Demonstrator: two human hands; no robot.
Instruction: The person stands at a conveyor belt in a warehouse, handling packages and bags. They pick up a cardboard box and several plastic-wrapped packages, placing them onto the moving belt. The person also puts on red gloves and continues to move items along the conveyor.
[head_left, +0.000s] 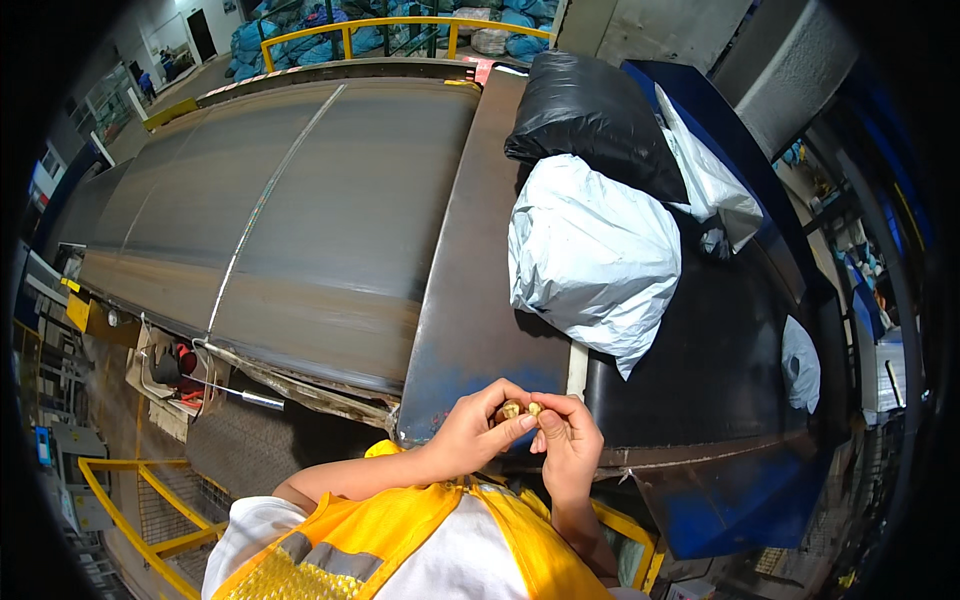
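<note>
In front of my chest my left hand and my right hand meet at the fingertips, over the near edge of a metal plate. Each hand pinches a small yellowish piece with a brown outer side, perhaps a cracked nut; the left piece and the right piece are close together. Beyond my hands a white plastic mailer bag lies partly on the plate and partly on a black surface. Behind it rests a full black plastic bag, with another white bag to its right.
A wide conveyor belt runs beside the plate on the left. A small pale bag lies by the dark blue wall at the right. Yellow railings stand at the back and lower left. A person in blue is far off.
</note>
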